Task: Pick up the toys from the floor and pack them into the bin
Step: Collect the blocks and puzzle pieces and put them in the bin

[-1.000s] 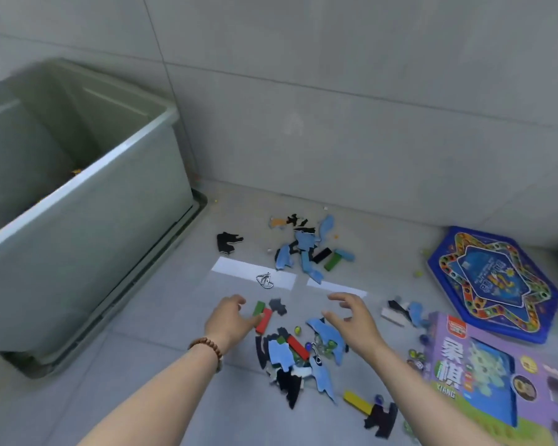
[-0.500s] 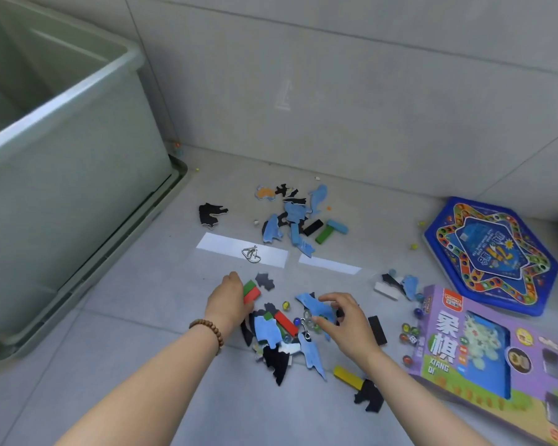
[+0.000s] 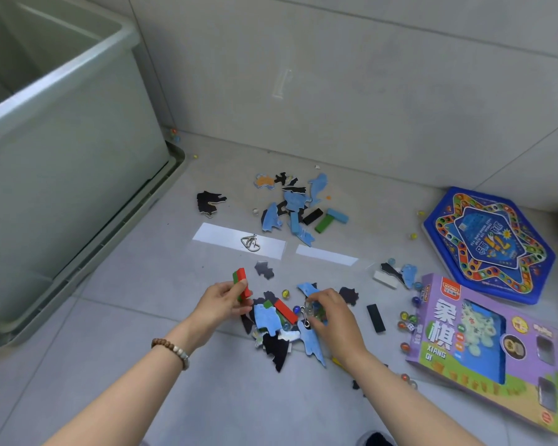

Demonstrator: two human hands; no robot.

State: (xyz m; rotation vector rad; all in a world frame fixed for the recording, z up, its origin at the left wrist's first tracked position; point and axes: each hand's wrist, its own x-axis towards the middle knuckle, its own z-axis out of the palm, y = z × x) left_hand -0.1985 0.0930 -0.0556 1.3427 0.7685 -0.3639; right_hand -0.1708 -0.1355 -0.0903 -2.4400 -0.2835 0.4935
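Head view: left hand (image 3: 221, 302) pinches red-green blocks (image 3: 241, 281); right hand (image 3: 331, 312) curls round marbles (image 3: 310, 310) atop puzzle pile (image 3: 264, 317).

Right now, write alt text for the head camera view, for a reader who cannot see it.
A person's left hand holds red and green blocks while the right hand pinches marbles among puzzle pieces scattered on a floor. A grey-green bin stands to the left; a purple game box and a blue game board lie to the right.
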